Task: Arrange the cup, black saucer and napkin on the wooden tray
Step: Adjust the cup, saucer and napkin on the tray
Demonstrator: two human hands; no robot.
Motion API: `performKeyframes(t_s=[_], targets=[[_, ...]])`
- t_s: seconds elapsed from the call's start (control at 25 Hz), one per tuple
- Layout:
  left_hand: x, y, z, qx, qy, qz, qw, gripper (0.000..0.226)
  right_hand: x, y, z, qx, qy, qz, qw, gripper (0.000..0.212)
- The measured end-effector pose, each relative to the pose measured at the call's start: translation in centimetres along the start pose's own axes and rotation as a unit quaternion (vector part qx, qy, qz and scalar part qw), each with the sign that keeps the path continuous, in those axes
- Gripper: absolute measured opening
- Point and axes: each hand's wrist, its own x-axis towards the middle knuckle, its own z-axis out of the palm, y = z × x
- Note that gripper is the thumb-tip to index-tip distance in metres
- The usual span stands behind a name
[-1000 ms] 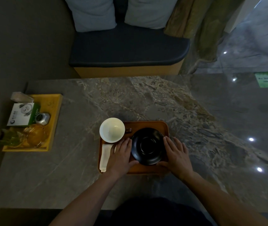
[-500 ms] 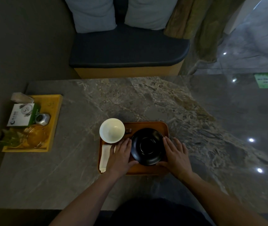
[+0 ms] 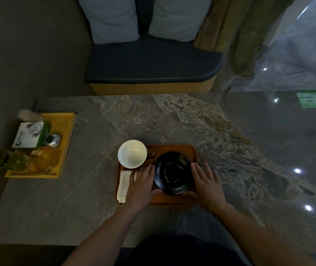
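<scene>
The wooden tray (image 3: 174, 148) lies on the marble table near me. A black saucer (image 3: 173, 172) sits on its right half. My left hand (image 3: 142, 184) presses against the saucer's left side and my right hand (image 3: 208, 184) against its right side, with both thumbs at its near rim. A white cup (image 3: 132, 154) stands upright at the tray's far left corner and overhangs the edge. A folded white napkin (image 3: 123, 184) lies along the tray's left side, partly under my left hand.
A small dark piece (image 3: 151, 154) lies on the tray beside the cup. A yellow tray (image 3: 67, 135) at the table's left holds a box (image 3: 30, 137), a metal tin (image 3: 53, 140) and a glass pot (image 3: 43, 159). A cushioned bench (image 3: 153, 62) stands beyond the table.
</scene>
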Motion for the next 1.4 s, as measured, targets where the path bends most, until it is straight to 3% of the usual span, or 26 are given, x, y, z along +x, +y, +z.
performKeyframes(t_s=[0.6,0.96,1.4], targets=[[-7.2,-0.4,2.1,-0.035,0.064,-0.067,0.995,0.062,-3.0,-0.2,-0.3,-0.040,0.021,-0.128,0.991,0.070],[-11.2,-5.6,1.6,-0.064,0.051,-0.114,0.990,0.054,-2.6,-3.8,-1.2,-0.046,0.016,-0.145,0.988,0.056],[-11.0,-16.8,-1.3,-0.005,0.011,0.014,1.000,0.065,-3.0,-12.5,1.3,-0.012,0.053,-0.121,0.991,0.048]])
